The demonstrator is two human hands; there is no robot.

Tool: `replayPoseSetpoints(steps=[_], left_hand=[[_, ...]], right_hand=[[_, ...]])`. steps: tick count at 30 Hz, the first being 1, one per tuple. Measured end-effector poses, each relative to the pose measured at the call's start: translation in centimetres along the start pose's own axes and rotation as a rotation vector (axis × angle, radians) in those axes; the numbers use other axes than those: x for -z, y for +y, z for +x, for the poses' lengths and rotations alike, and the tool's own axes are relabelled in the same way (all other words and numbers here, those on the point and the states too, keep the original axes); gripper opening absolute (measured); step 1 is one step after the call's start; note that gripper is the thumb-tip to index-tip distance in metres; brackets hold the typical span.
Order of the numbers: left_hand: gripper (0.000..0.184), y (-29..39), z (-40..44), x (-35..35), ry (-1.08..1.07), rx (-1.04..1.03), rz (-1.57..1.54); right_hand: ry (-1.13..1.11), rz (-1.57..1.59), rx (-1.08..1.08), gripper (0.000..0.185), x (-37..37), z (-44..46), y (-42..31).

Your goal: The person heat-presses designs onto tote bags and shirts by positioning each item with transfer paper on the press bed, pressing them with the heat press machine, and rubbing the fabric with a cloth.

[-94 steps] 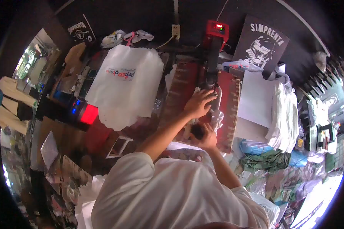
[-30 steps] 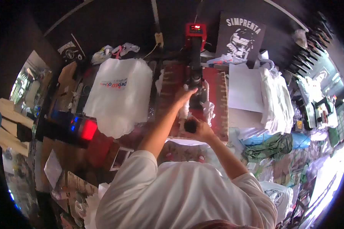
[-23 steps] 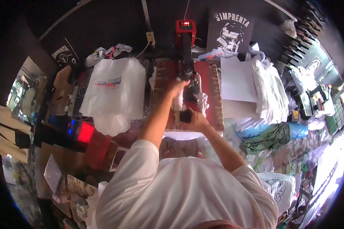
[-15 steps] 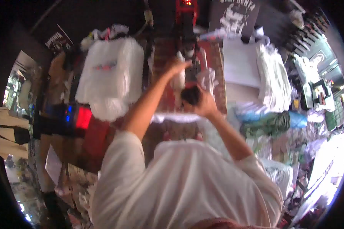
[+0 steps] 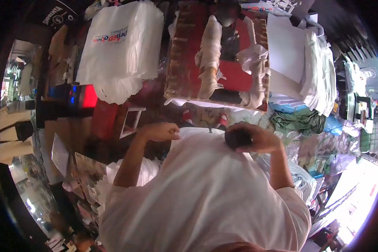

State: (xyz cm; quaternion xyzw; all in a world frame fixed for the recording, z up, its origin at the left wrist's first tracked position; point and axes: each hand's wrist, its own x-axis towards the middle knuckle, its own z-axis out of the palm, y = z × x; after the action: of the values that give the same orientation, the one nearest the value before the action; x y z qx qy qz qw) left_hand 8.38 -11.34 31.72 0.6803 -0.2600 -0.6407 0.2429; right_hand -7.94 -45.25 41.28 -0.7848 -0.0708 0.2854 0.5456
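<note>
My right hand [image 5: 260,138] is wrapped round a dark round object [image 5: 238,139], held close to the front of my white shirt. At the shirt's left side, my left hand [image 5: 161,132] has its fingers curled, and whether anything is in them is too small to tell. Both hands are apart from the red press [image 5: 235,74] ahead. Two bars wrapped in whitish cloth lie along its top, the left wrapped bar [image 5: 210,54] and the right wrapped bar [image 5: 256,67].
Left of the press lies a stack of white printed bags [image 5: 126,46]. On its right are white sheets [image 5: 285,50] and folded white cloth [image 5: 319,71]. Green plastic [image 5: 300,119] lies below them. A small white frame [image 5: 132,122] stands at the lower left.
Both hands have drawn back from the press to the shirt, the right one still with the dark object. The view has tipped down, so the red display is out of sight.
</note>
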Motion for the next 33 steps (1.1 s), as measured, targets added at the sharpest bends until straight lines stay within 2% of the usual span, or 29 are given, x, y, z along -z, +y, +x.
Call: replayPoseSetpoints(steps=[1,3,4,8,10,11,13,14,16,17,19,23,26,29,31,33], left_hand=[[0.046,0.1,0.6,-0.7,0.024,0.093,0.199],[0.048,-0.6,1.9,-2.6,0.042,0.072,0.262],[0.051,-0.6,2.2,-3.4,0.054,0.054,0.333],[0.057,-0.7,2.2,-4.8,0.053,-0.058,0.277],[0.063,-0.3,1.1,-4.5,0.024,-0.139,0.417],[0.063,1.0,-0.3,-4.3,0.025,-0.137,0.409],[0.076,3.9,-3.2,-3.9,-0.055,-0.127,0.357],[0.076,2.6,-3.0,-4.8,-0.052,-0.13,0.351],[0.091,-1.5,-3.0,-7.7,-0.013,-0.302,0.082],[0.091,-1.7,-3.7,-8.3,-0.007,-0.303,0.067],[0.101,-1.6,-4.9,-9.5,0.269,-0.488,0.183],[0.105,-2.3,-3.0,-10.4,0.382,-0.524,0.143],[0.107,-2.8,-1.9,-10.1,0.402,-0.612,0.137],[0.099,-2.7,-2.3,-9.8,0.339,-0.597,0.123],[0.101,-3.0,-2.6,-9.9,0.335,-0.564,0.062],[0.102,-3.8,-2.8,-10.0,0.35,-0.572,0.02]], right_hand=[[-0.012,-0.004,-0.001,0.058,-1.0,0.7,1.0],[0.141,0.321,-0.074,0.057,-2.7,1.9,2.2],[0.157,0.248,-0.119,0.058,-2.5,2.4,1.3],[0.16,0.262,-0.087,0.057,-4.3,3.5,2.9],[0.228,0.582,-0.037,0.051,-4.7,3.8,4.1],[0.221,0.583,-0.041,0.051,-4.5,3.7,4.3],[0.199,0.499,-0.021,0.052,-4.1,3.6,4.8],[0.19,0.468,-0.015,0.053,-3.9,3.6,5.0],[0.224,0.504,-0.033,0.055,-4.2,3.8,5.8],[0.211,0.499,-0.041,0.055,-4.5,4.1,6.1],[0.398,0.767,-0.175,0.056,-5.5,4.8,6.2],[0.403,0.658,-0.105,0.06,-6.0,6.0,6.6],[0.34,0.763,-0.028,0.065,-6.0,7.2,7.2],[0.388,0.448,0.057,0.063,-6.0,8.3,7.7],[0.605,-0.093,0.121,0.06,-5.8,9.6,7.7],[0.789,-0.34,0.158,0.052,-4.4,10.4,11.3]])
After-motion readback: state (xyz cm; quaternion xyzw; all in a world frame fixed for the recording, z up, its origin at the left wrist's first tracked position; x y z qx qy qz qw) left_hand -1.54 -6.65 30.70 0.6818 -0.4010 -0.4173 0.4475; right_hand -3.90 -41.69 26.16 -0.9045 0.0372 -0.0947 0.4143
